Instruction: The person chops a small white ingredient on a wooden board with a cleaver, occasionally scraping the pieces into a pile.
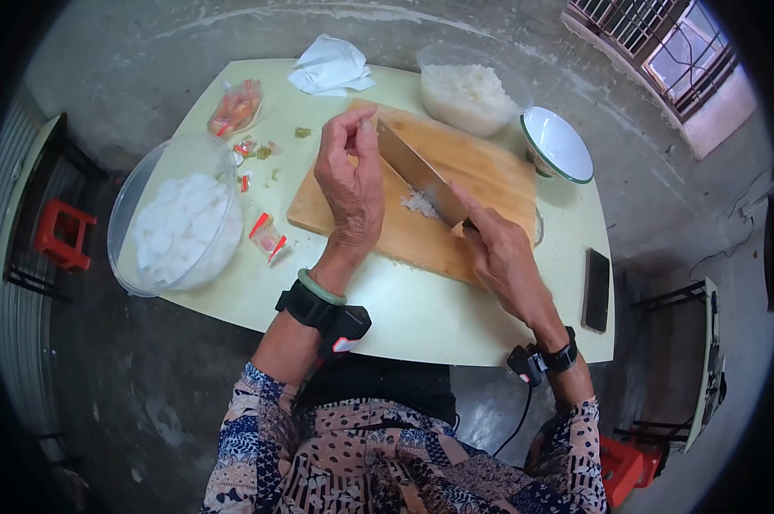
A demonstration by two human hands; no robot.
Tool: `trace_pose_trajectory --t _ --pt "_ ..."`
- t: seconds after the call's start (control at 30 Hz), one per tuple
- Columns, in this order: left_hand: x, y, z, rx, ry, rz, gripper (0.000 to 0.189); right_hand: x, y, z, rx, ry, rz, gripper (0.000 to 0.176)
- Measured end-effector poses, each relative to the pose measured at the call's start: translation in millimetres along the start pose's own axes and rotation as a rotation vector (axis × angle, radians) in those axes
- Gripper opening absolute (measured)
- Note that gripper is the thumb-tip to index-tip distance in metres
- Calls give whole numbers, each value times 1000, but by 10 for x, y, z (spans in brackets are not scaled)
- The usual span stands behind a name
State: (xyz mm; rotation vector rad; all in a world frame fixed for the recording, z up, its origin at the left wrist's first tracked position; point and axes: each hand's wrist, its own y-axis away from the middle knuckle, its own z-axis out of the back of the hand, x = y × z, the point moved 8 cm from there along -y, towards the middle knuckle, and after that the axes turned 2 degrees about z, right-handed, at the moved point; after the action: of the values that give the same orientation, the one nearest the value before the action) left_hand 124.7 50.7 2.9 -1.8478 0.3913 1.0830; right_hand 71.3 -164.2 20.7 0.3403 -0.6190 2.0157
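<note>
Chopping board [481,167], pale table [421,317], concrete floor [130,403]

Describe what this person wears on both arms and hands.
Left hand: green bangle and black strapped device with a red mark at the wrist. Right hand: black wristband, small black unit trailing a black cable. Both sleeves: blue, brown and cream pattern. No gloves.

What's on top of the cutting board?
A knife held by the right hand, chopped white bits, and the left hand. Anything under that palm is hidden.
</note>
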Motion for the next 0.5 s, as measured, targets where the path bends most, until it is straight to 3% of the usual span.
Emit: trace_pose_trajectory --t 0.5 --pt "-1 -71 47 -50 -5 6 17 93 -20 -76 33 32 51 69"
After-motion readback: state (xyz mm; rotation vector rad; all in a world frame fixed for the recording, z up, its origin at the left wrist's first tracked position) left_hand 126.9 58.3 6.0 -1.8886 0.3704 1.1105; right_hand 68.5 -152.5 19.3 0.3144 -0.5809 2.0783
